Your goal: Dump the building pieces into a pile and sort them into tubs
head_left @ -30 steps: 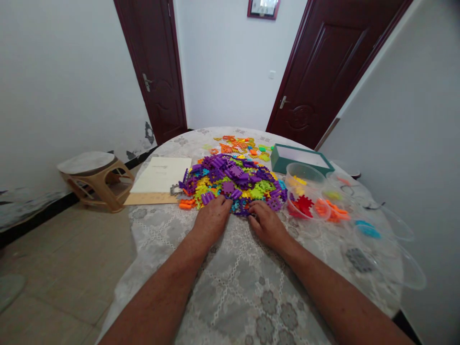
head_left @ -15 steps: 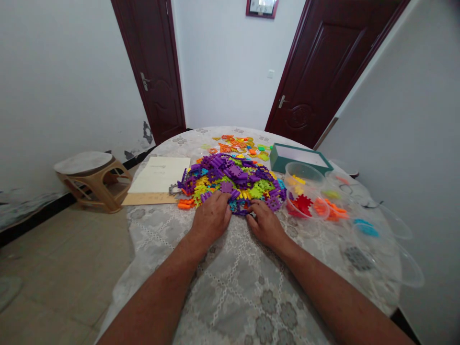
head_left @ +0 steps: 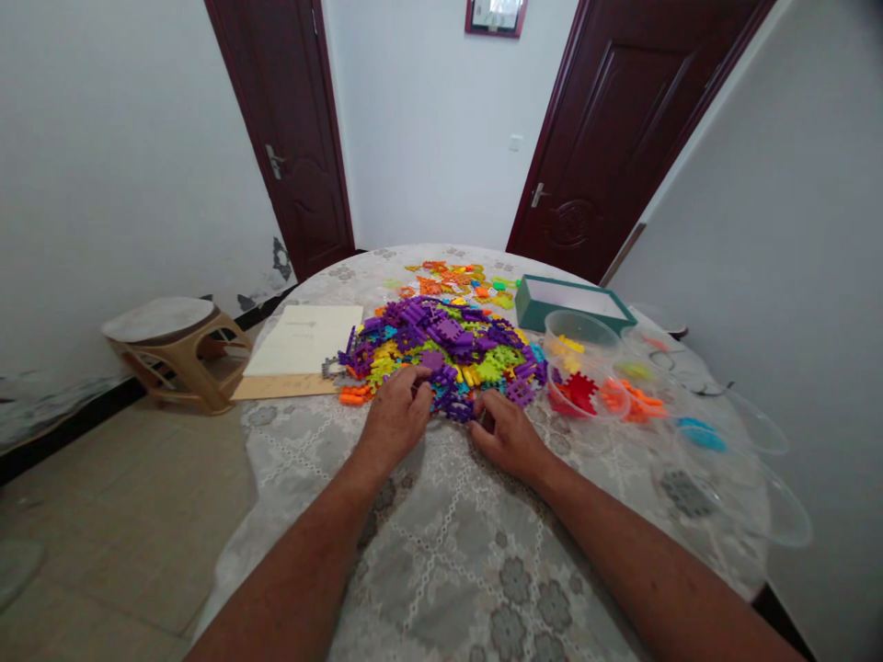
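A heap of plastic interlocking building pieces, mostly purple with lime, yellow and blue among them, lies in front of me. At its near left edge is my left hand, fingers curled and pressed together; whatever may be between them is hidden. My right hand is closed at the near right edge, thumb and fingers pinching the end of a dark purple building piece. That piece lies between my two hands, against the front of the heap.
An open booklet lies left of the heap. To the right stand clear plastic tubs with sorted coloured pieces, and a green box behind them. Scattered orange and yellow pieces lie at the back. A stool stands left of the table.
My left hand has drawn slightly back and left from the heap. The dark purple piece between my hands now shows more fully, nearer to me. The right hand has barely shifted.
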`<state>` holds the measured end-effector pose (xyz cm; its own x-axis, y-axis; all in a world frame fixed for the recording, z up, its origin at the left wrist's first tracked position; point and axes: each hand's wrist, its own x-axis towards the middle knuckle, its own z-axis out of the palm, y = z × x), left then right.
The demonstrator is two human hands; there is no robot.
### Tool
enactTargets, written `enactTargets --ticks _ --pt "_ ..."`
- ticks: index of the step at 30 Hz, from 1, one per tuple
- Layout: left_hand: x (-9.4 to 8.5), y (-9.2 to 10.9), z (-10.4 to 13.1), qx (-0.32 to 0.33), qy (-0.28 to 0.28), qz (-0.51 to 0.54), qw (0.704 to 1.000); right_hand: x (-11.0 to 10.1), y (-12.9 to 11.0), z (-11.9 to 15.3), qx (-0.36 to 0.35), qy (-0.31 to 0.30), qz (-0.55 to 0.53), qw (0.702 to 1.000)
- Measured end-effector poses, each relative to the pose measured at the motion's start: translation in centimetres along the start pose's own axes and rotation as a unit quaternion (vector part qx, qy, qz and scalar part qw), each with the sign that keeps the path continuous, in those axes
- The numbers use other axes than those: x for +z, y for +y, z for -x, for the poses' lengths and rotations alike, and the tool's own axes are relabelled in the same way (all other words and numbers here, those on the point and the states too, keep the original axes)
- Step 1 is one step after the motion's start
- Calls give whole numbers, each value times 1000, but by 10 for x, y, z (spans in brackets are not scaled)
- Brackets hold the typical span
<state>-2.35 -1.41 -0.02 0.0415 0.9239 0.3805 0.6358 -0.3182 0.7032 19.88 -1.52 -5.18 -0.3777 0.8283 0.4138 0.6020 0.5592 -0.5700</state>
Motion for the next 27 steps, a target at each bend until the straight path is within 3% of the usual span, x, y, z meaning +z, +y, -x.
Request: enactTargets --ticks 11,17,27 --pt "-2 3 -1 -12 18 19 1000 2 -3 2 -9 -12 -4 1000" --pt "-3 3 -1 -16 33 5 999 3 1 0 -23 -9 -59 998" --pt "3 -1 0 3 7 -5 1000 14 -7 -3 30 -14 44 998"
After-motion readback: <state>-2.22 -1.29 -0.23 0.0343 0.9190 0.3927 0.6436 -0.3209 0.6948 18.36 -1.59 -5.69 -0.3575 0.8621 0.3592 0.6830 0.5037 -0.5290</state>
